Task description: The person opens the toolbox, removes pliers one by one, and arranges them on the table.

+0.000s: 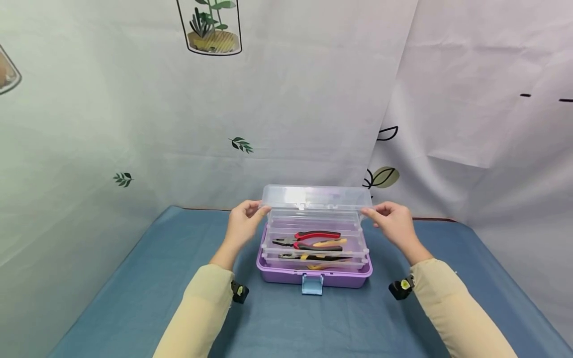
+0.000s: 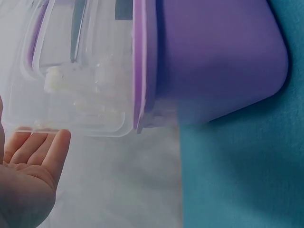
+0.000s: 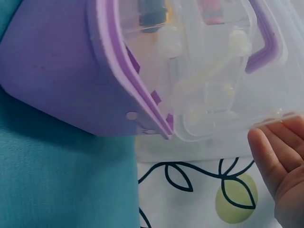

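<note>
A purple toolbox (image 1: 286, 277) stands with its clear lid (image 1: 313, 196) raised and tilted back. My left hand (image 1: 239, 226) pinches the lid's left edge between thumb and fingers. At the opposite edge, my right hand (image 1: 397, 226) does the same. In the left wrist view, the left fingers (image 2: 35, 149) touch the lid's rim; the thumb is mostly out of frame. Clear trays (image 1: 268, 247) are folded out in steps below the lid. Pliers with red and black handles (image 1: 320, 233) lie there, and pliers with yellow and black handles (image 1: 324, 257) show lower down.
A light blue latch (image 1: 312, 285) hangs at the toolbox front. The box stands on a blue cloth-covered table (image 1: 286, 323), near its back edge. Behind hangs a pale printed curtain (image 1: 304, 109). A purple carry handle (image 3: 270, 42) shows through the lid.
</note>
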Demonstrator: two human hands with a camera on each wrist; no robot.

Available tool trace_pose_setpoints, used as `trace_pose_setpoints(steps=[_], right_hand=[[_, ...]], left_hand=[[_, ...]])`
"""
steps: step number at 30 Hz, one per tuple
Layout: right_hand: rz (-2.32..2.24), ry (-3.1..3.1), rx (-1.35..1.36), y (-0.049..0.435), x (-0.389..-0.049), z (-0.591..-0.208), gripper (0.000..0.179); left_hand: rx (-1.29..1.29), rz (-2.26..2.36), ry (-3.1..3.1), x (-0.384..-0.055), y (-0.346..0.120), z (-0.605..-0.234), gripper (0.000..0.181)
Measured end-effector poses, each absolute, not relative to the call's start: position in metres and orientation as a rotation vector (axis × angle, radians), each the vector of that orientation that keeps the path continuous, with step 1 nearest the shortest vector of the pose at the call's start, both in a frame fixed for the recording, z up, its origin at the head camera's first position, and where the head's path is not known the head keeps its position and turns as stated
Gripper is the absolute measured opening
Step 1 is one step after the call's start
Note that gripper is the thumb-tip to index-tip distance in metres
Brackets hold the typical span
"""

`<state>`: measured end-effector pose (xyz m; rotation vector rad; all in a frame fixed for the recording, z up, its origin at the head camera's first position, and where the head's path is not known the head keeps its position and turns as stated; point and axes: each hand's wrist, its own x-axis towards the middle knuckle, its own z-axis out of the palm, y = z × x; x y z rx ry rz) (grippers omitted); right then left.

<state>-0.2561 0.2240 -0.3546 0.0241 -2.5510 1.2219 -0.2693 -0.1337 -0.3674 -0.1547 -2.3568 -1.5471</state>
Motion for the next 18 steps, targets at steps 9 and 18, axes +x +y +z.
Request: trace_pose_setpoints(steps=[9,18], right_hand=[[1.231,-2.605,0.028,0.224,-0.262,-0.354,0.059],[1.223,-2.614,0.031,0.225,-0.265,-0.342,0.060]], left_hand=[[-0.132,-1.550,-2.377,-0.274,-0.136,-0.367,0.042],[-0.127,-1.563,-2.401,-0.277,-0.135,-0.355,0.046]])
